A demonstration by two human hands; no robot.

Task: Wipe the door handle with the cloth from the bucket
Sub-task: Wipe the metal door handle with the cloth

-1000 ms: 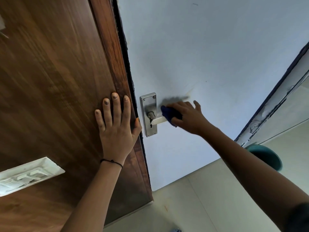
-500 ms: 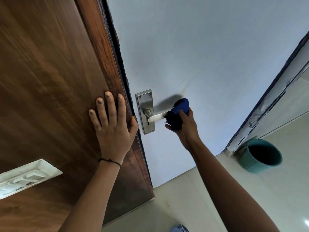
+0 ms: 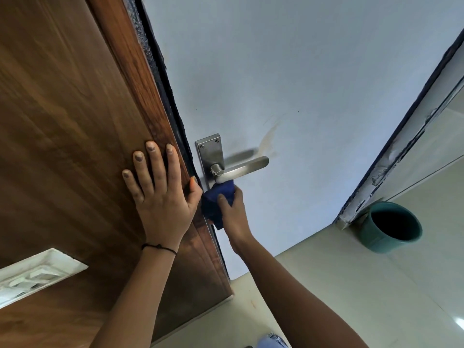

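Half the backplate point(image 3: 210, 156) behind cloth point(image 3: 218, 200).

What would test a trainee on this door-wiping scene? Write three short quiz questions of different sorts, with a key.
1. True or false: the left hand lies flat on the wooden door.
2. Multiple choice: where is the blue cloth in the right hand? A) at the lever's free tip B) just under the base of the lever handle, against the lower metal backplate C) in the bucket
3. Fill in: the green bucket stands on the ____.

Key: 1 true; 2 B; 3 floor
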